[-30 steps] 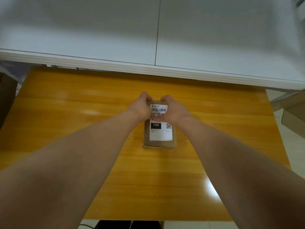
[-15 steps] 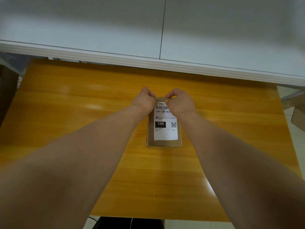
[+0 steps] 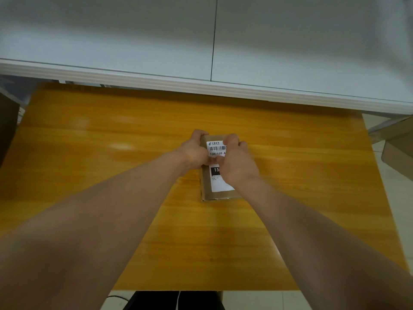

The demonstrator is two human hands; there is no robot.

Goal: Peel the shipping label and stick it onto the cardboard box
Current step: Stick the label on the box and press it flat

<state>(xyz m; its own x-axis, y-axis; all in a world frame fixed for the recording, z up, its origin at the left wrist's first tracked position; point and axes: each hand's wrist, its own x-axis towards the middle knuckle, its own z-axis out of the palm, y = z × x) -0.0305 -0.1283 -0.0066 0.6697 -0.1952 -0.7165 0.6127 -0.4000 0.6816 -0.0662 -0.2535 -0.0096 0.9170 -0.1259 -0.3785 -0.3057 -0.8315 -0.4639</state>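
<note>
Smoothing shipping label (image 3: 217, 148) onto cardboard box (image 3: 220, 195), mid-tabletop (image 3: 111, 157). Holding box's far corners with left hand (image 3: 194, 153) and right hand (image 3: 237, 163), each grip curled round it, thumbs on label. Best to rub from centre outward, press edges down, keep box steady, avoid creases.

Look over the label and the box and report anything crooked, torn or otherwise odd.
Nothing stands out. The shipping label lies on top of the cardboard box, its edges running along the box's sides, with no tear showing. The left hand and right hand hold the box and hide the label's middle and right edge.
</note>
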